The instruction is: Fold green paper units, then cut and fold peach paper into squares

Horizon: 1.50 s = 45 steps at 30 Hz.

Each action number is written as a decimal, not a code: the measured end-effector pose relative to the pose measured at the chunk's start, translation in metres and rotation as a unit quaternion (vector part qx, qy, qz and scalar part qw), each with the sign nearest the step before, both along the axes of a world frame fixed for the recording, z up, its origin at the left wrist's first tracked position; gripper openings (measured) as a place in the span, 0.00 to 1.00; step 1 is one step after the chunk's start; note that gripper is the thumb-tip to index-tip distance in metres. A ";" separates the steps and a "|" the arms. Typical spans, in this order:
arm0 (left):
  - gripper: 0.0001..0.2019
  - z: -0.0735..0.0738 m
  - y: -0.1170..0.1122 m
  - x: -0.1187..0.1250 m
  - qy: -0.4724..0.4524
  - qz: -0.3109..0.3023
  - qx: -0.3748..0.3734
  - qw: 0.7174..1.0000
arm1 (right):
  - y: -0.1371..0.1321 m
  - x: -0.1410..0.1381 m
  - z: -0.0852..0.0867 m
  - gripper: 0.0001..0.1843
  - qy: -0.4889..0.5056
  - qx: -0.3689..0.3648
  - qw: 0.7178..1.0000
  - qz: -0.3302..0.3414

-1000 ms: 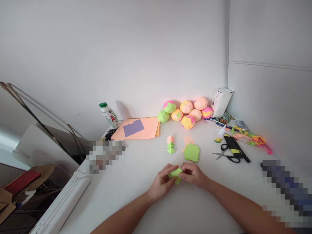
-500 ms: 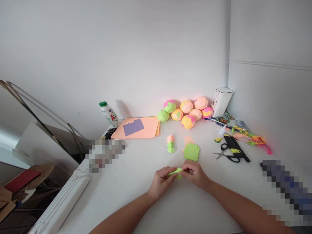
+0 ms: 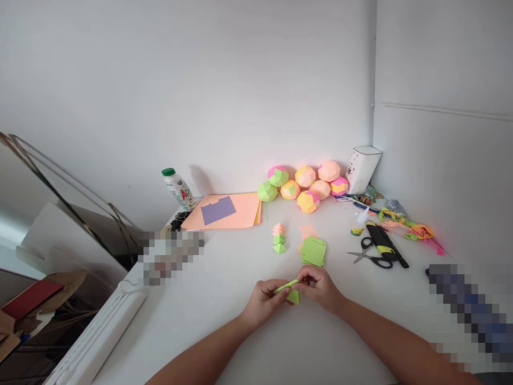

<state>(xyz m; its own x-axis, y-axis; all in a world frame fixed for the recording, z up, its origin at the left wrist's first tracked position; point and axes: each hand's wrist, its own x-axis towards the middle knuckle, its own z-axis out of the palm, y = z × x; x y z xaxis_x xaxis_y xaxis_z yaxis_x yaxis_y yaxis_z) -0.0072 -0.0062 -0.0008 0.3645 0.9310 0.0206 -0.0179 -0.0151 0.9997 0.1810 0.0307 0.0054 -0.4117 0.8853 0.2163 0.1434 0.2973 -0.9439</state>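
Between both hands is a small piece of green paper, partly folded. My left hand pinches its left side, and the fingers of my right hand are closed on its right edge. Fingers cover part of the folds. Just beyond my right hand lies a stack of green paper squares, with pale orange paper squares partly under it. To the left of the stack stands a short row of folded paper pieces, orange at the back and green at the front.
Several faceted paper balls sit by the wall. Scissors, a black-and-yellow cutter and a glue bottle lie or stand at right. Orange sheets and a white bottle with a green cap are at back left.
The green paper has turned in my fingers, so a larger triangular flap now shows below them. Both hands stay in nearly the same place, and the view has shifted slightly.
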 end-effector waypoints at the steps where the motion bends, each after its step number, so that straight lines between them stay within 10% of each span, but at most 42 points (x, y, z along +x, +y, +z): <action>1: 0.17 0.001 0.000 0.000 0.007 -0.003 0.005 1.000 | 0.000 0.000 -0.001 0.14 0.008 -0.025 1.000 0.000; 35: 0.20 0.003 0.001 0.005 0.022 0.060 -0.061 0.996 | 0.003 0.000 -0.005 0.16 0.070 -0.157 0.985 0.035; 45: 0.20 0.006 0.004 0.004 -0.002 0.045 -0.087 0.995 | -0.002 -0.002 -0.008 0.12 -0.012 -0.044 0.997 0.056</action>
<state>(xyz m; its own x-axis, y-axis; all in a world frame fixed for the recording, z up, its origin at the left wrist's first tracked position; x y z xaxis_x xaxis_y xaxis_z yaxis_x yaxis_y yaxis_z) -0.0037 -0.0027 0.0052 0.2799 0.9494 -0.1427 -0.0274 0.1564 0.9873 0.1786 0.0283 -0.0027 -0.5126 0.8490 0.1283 0.1366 0.2281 -0.9640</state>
